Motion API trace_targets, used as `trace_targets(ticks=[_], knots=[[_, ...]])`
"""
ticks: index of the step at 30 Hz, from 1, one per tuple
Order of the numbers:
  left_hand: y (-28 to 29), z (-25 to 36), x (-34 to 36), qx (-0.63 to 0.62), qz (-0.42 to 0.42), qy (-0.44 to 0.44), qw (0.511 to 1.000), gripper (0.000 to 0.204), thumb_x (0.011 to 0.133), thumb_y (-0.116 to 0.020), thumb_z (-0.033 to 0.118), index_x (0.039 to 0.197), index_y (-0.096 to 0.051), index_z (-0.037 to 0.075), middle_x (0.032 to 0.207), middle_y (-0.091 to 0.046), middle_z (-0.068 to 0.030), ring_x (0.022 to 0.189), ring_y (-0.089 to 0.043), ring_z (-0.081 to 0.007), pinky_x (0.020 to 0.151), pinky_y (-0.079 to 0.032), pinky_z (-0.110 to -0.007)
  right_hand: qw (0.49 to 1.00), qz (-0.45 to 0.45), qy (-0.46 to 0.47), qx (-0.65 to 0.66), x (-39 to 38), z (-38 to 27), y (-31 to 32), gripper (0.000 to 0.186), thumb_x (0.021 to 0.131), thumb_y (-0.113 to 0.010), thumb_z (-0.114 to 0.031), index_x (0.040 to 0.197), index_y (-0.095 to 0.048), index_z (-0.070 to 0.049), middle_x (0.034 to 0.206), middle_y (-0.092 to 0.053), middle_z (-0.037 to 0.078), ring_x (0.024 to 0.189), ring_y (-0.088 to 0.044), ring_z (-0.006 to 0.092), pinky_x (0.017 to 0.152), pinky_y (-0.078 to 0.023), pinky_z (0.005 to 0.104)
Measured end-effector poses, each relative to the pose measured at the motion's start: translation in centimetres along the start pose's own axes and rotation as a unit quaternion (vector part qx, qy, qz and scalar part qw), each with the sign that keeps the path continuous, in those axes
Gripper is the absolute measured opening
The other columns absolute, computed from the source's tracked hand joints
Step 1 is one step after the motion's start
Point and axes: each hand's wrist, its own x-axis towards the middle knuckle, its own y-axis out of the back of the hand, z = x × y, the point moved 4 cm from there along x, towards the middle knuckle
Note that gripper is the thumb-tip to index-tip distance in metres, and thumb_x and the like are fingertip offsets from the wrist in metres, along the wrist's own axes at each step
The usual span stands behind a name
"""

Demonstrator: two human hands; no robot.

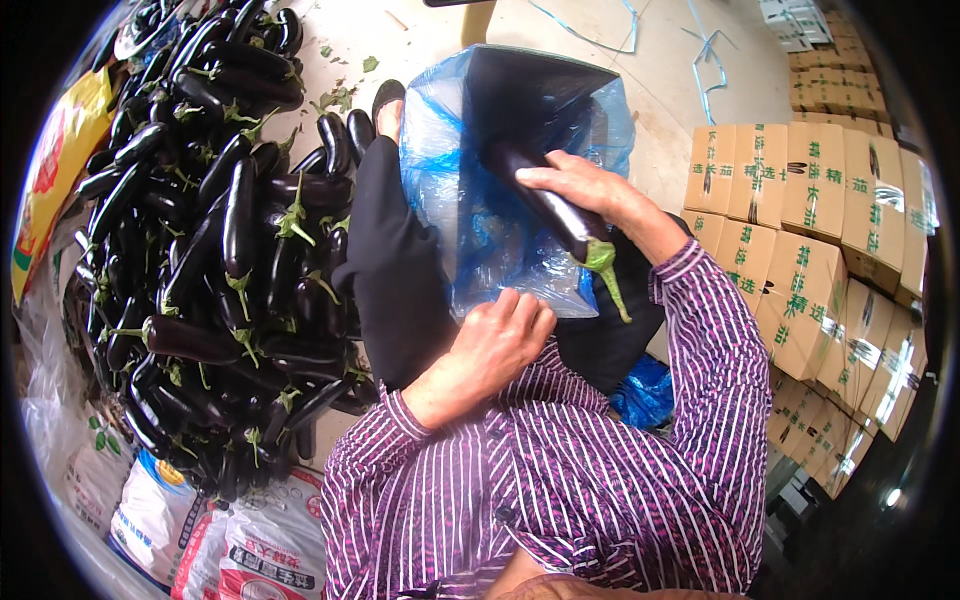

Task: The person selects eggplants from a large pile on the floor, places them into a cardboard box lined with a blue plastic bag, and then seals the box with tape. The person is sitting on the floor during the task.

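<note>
Between my knees stands an open, box-shaped container lined with a translucent blue plastic bag (432, 185), its sides draped over the rim. My right hand (592, 192) grips a long, dark purple eggplant (545, 200), thumb and fingers around its upper body. The eggplant slants into the opening, with its green cap and stem toward me. At the near rim, my left hand (500, 335) is closed on the edge of the plastic bag. The bottom of the container is partly hidden by the eggplant and plastic.
A large heap of eggplants (185, 345) covers the floor at my left. Stacked brown cartons (800, 270) with green print stand at the right. White printed sacks (265, 540) lie at the lower left, a yellow bag (62, 175) farther up. Blue strapping (708, 65) lies on the far floor.
</note>
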Motion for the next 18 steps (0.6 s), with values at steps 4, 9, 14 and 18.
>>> trace_targets(ticks=[4, 9, 14, 18], knots=[[0.2, 0.1, 1.3, -0.005, -0.001, -0.027, 1.0, 0.022, 0.079, -0.065, 0.016, 0.098, -0.062, 0.006, 0.084, -0.051, -0.0031, 0.08, -0.056, -0.0167, 0.06, -0.051, -0.028, 0.999, -0.024, -0.044, 0.009, 3.0, 0.0, -2.6, 0.093, 0.077, -0.066, -0.073, 0.114, -0.063, 0.012, 0.117, -0.065, 0.029, 0.109, -0.064, 0.0364, 0.091, -0.049, 0.0439], [0.2, 0.3, 1.3, 0.01, 0.013, -0.024, 1.0, 0.021, 0.078, -0.065, 0.016, 0.097, -0.062, 0.006, 0.082, -0.051, -0.0023, 0.079, -0.055, -0.0155, 0.058, -0.051, -0.027, 0.988, 0.125, -0.09, 0.027, 8.4, 0.5, -7.1, 0.092, 0.084, -0.068, -0.061, 0.134, -0.044, 0.013, 0.124, -0.062, 0.037, 0.119, -0.061, 0.0496, 0.103, -0.048, 0.0501], [-0.1, -0.2, 1.2, 0.003, 0.003, -0.023, 1.0, 0.024, 0.077, -0.066, 0.017, 0.097, -0.063, 0.005, 0.082, -0.053, -0.0021, 0.078, -0.056, -0.0144, 0.058, -0.05, -0.026, 0.975, 0.187, -0.098, 0.07, 11.0, 2.1, -12.6, 0.083, 0.09, -0.071, -0.044, 0.145, -0.03, 0.002, 0.127, -0.054, 0.04, 0.117, -0.057, 0.0545, 0.1, -0.047, 0.0563], [-0.3, -0.4, 1.3, -0.024, 0.007, -0.019, 1.0, 0.024, 0.076, -0.066, 0.016, 0.097, -0.063, 0.004, 0.081, -0.053, -0.0019, 0.076, -0.057, -0.014, 0.058, -0.051, -0.025, 0.971, 0.196, -0.112, 0.08, 11.0, 3.1, -12.9, 0.088, 0.091, -0.071, -0.041, 0.152, -0.023, -0.001, 0.129, -0.056, 0.035, 0.118, -0.059, 0.0487, 0.1, -0.048, 0.053]])
